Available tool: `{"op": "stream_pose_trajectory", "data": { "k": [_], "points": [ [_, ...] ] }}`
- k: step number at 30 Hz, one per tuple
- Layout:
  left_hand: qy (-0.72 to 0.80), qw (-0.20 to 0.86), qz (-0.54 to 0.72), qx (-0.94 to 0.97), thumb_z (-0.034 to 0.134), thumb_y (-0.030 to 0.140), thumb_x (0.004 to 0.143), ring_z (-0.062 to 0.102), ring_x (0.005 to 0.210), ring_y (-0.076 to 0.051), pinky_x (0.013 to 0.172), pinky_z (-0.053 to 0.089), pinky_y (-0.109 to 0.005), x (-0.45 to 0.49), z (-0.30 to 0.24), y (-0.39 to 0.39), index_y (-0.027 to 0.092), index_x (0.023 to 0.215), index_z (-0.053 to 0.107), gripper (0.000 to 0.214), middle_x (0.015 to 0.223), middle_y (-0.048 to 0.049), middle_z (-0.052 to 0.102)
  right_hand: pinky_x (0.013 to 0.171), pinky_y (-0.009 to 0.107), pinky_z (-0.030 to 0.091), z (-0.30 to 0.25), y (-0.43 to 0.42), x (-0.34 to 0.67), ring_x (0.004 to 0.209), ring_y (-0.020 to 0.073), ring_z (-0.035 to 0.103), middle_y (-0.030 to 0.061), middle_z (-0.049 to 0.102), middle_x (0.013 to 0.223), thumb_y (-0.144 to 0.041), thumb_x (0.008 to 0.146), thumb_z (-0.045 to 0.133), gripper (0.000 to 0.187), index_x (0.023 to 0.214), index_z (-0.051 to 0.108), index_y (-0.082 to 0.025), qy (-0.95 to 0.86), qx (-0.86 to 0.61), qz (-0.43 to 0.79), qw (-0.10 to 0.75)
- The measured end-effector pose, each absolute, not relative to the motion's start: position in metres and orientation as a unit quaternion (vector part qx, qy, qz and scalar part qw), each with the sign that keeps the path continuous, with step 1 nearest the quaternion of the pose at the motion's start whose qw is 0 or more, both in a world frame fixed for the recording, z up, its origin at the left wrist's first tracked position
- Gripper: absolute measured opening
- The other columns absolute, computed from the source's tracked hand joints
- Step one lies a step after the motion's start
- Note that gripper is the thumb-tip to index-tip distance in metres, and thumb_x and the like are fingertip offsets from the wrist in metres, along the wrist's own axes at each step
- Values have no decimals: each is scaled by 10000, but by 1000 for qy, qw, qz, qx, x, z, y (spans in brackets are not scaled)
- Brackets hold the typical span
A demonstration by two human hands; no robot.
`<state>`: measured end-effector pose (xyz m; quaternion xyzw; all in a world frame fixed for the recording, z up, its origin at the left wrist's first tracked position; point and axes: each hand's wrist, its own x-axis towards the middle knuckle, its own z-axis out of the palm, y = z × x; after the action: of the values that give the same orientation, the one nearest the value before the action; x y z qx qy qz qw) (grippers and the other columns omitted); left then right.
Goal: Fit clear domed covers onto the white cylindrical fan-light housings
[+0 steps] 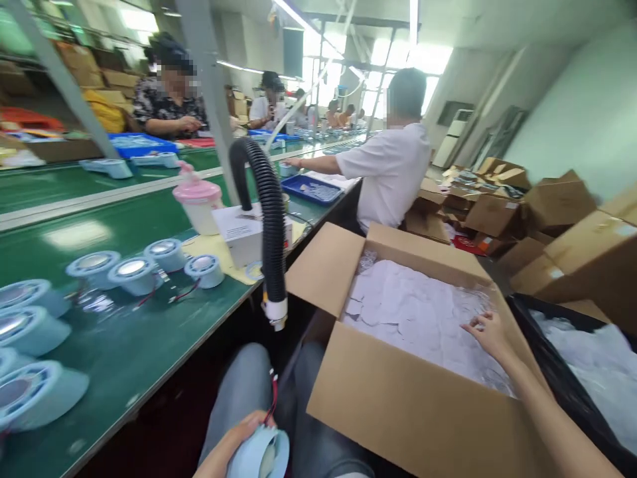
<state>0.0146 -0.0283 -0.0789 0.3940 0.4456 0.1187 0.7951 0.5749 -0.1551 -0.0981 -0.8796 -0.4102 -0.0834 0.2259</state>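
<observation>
My left hand (229, 443), low in front of my lap, is closed around a light blue round plastic housing (259, 455). Red and black wires (273, 392) with a small white connector rise from this housing. Over the right side of an open cardboard box (393, 392) is my right hand (490, 334), its fingers pinched together. What they hold, if anything, is too small to make out. White paper-like pieces (398, 299) fill the box, with crinkled clear plastic (472, 302) by my right fingers.
Several similar blue housings (134, 273) stand on the green table (199, 332) at left. A black flexible hose (273, 219) hangs at the table edge, near a pink-lidded pump bottle (196, 202). Right of the box is a black-lined bin (562, 358). A co-worker (388, 166) sits ahead.
</observation>
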Motion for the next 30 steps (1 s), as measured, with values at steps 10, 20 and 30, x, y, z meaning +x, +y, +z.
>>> {"op": "stream_pose_trajectory", "data": {
  "k": [10, 20, 30],
  "points": [
    [435, 786, 127, 421, 590, 653, 728, 554, 494, -130, 342, 385, -188, 9, -36, -34, 140, 828, 562, 524, 677, -21, 568, 900, 419, 571, -53, -99, 283, 1182, 271, 595, 104, 535, 1409, -287, 909, 581, 95, 875, 639, -220, -819, -495, 72, 283],
    [468, 631, 169, 595, 672, 329, 794, 511, 797, -160, 712, 425, -244, -33, -1, -47, 184, 826, 705, 153, 826, -13, 571, 768, 432, 590, -37, -68, 178, 1042, 310, 586, 140, 603, 1209, 14, 759, 570, 263, 854, 677, -207, -885, -390, 7, 254],
    [414, 461, 305, 723, 879, 418, 587, 503, 1160, -290, 1012, 418, -410, -50, -29, -62, 271, 1158, 692, 619, 1183, -98, 520, 641, 263, 543, -22, -76, 170, 886, 193, 656, 79, 637, 1020, -255, 937, 540, 246, 725, 646, -194, -734, -436, 384, 351]
  ]
}}
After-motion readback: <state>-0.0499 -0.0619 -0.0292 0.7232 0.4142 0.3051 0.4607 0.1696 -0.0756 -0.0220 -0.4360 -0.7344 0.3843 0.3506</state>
